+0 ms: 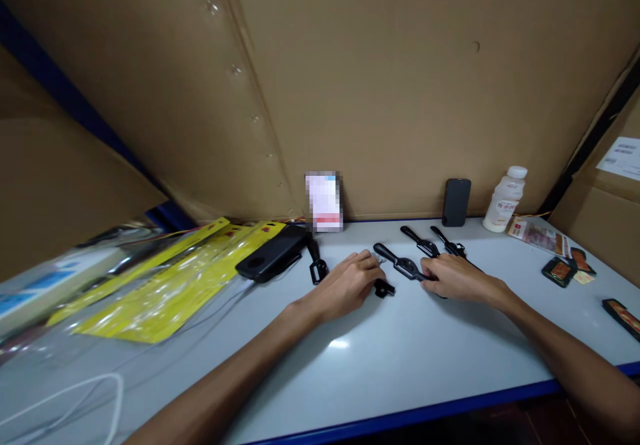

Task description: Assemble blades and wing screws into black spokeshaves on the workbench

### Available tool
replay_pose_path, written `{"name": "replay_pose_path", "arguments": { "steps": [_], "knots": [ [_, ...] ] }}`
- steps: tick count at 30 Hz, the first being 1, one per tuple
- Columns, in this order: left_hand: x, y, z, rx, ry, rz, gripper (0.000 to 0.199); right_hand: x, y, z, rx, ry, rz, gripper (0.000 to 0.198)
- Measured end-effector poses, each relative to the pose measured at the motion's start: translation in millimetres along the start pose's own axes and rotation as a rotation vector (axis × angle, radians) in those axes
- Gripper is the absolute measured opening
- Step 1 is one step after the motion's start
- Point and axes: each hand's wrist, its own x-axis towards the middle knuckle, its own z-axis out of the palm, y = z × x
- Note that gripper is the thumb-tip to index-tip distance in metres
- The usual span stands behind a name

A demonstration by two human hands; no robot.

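Note:
My right hand (457, 276) is closed around one end of a black spokeshave (406, 266). Its other handle points away to the left. My left hand (356, 277) rests low over the table with curled fingers, close to that spokeshave's far handle. What its fingertips pinch, if anything, is hidden. From beneath the left hand sticks out a small black metal part (384, 289). Left of this hand lies another black tool (319, 270) with an open frame at its near end. Beyond my right hand are a second spokeshave (420, 240) and a further black tool (449, 240), both partly covered.
Yellow-backed clear packages (165, 298) and a black power bank (273, 253) lie at left. Against the cardboard wall stand a blurred-out screen (325, 202), a dark phone (457, 202) and a bottle (505, 200). Small packets (559, 271) sit at right. A white cable (117, 398) loops front left.

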Motion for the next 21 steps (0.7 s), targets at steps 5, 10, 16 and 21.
{"name": "replay_pose_path", "arguments": {
  "steps": [5, 10, 16, 21],
  "knots": [
    [0, 3, -2, -0.003, -0.016, -0.061, 0.027, 3, 7, 4, 0.059, -0.003, -0.022, 0.011],
    [-1, 1, -5, -0.011, -0.021, -0.108, 0.032, 3, 7, 4, 0.076, 0.005, -0.019, 0.011],
    [-5, 0, -18, -0.119, -0.030, -0.050, 0.026, 3, 4, 3, 0.049, 0.015, -0.026, 0.016],
    [-7, -6, -25, -0.139, 0.044, -0.090, 0.025, 3, -3, 6, -0.004, 0.047, 0.006, 0.028]
  ]
}}
